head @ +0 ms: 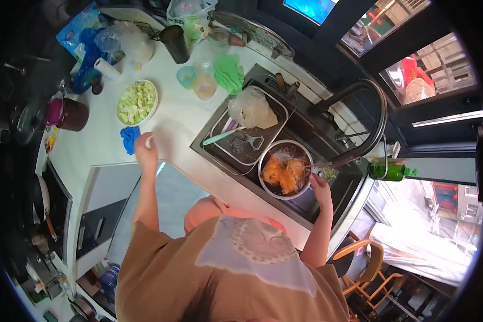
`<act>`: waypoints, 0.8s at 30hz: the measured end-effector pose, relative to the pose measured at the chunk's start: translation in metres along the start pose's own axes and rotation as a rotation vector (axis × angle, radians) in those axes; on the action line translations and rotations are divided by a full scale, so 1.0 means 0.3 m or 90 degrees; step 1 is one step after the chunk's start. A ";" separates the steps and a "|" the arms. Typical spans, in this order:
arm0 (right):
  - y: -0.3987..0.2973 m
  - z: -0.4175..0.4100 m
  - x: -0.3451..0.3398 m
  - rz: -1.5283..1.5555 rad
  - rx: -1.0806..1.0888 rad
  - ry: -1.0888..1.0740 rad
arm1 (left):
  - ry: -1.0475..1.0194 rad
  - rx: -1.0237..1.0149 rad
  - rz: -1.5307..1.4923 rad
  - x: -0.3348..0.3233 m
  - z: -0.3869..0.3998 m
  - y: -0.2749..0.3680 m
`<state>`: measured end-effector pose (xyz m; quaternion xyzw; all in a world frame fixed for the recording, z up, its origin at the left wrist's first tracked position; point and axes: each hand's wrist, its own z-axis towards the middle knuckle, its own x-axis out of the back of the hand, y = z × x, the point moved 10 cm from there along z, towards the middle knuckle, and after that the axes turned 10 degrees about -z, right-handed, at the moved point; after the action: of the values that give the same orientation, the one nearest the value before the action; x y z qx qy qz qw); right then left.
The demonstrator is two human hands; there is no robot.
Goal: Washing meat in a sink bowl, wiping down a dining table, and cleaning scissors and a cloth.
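My right hand (321,188) grips the rim of a round metal bowl (261,177) in the sink, under the running faucet (380,120). Orange-coloured pieces of food (283,173) lie in the bowl's water. Over the counter, my left hand (146,151) is raised beside a crumpled blue cloth (129,139); its fingers are curled, and whether they hold something small and white is unclear. Just beyond the cloth stands a white bowl (156,102) of chopped cabbage (136,102). A wire-racked tray (249,161) across the sink carries a plastic bag (251,108), a peeler (255,141) and a mint-handled utensil (221,137).
A green cloth (228,73), a dark tumbler (175,44) and small plastic cups (204,85) stand on the back counter. A dark red lidded jar (74,114) is at the left. Green dish soap (388,172) stands right of the sink, with a wooden chair (366,261) below.
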<state>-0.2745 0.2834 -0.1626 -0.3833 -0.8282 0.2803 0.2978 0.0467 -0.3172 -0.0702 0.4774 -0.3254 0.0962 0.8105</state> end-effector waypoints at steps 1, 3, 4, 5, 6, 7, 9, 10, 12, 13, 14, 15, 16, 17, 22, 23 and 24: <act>0.017 -0.010 0.044 -0.253 0.067 0.057 | 0.038 -0.045 0.114 0.059 0.021 -0.076; -0.017 -0.061 0.030 -0.504 0.132 0.115 | 0.090 0.028 0.191 0.117 0.039 -0.274; -0.052 -0.113 -0.005 -0.185 0.064 0.039 | 0.146 0.110 0.270 0.170 0.026 -0.359; -0.061 -0.168 -0.049 0.139 -0.009 -0.026 | 0.141 0.107 0.267 0.171 0.037 -0.368; -0.058 -0.196 -0.044 0.238 -0.018 -0.042 | 0.088 0.103 0.254 0.145 0.049 -0.366; -0.032 -0.198 -0.030 0.240 -0.019 -0.036 | 0.036 0.101 0.242 0.118 0.055 -0.359; -0.036 -0.203 0.054 -0.100 0.087 0.132 | -0.016 0.056 0.228 0.035 0.029 -0.282; -0.035 -0.222 0.069 -0.177 0.083 0.178 | -0.061 0.016 0.217 -0.019 0.008 -0.230; -0.006 -0.247 0.051 -0.155 0.076 0.169 | -0.078 -0.124 0.201 -0.136 -0.023 -0.104; 0.013 -0.255 0.039 -0.134 0.067 0.159 | -0.078 -0.158 0.211 -0.192 -0.033 -0.065; 0.025 -0.260 0.029 -0.133 0.062 0.162 | -0.075 -0.180 0.207 -0.239 -0.023 -0.040; 0.029 -0.263 -0.015 -0.146 0.080 0.102 | -0.075 -0.203 0.201 -0.291 -0.007 -0.014; 0.041 -0.276 -0.053 -0.157 0.093 0.046 | -0.104 -0.200 0.227 -0.349 0.019 0.037; 0.028 -0.301 -0.084 -0.194 0.074 0.028 | -0.132 -0.198 0.255 -0.394 0.046 0.088; -0.060 -0.351 -0.102 -0.393 0.101 0.088 | -0.214 -0.255 0.262 -0.591 0.041 0.214; -0.069 -0.354 -0.095 -0.387 0.090 0.103 | -0.243 -0.256 0.258 -0.614 0.018 0.225; -0.118 -0.374 -0.106 -0.377 0.127 0.119 | -0.241 -0.299 0.246 -0.618 -0.015 0.243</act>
<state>-0.1949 0.2648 -0.0724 -0.1192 -0.8412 0.2248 0.4772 -0.1281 -0.2466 -0.1347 0.2171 -0.5671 0.0802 0.7904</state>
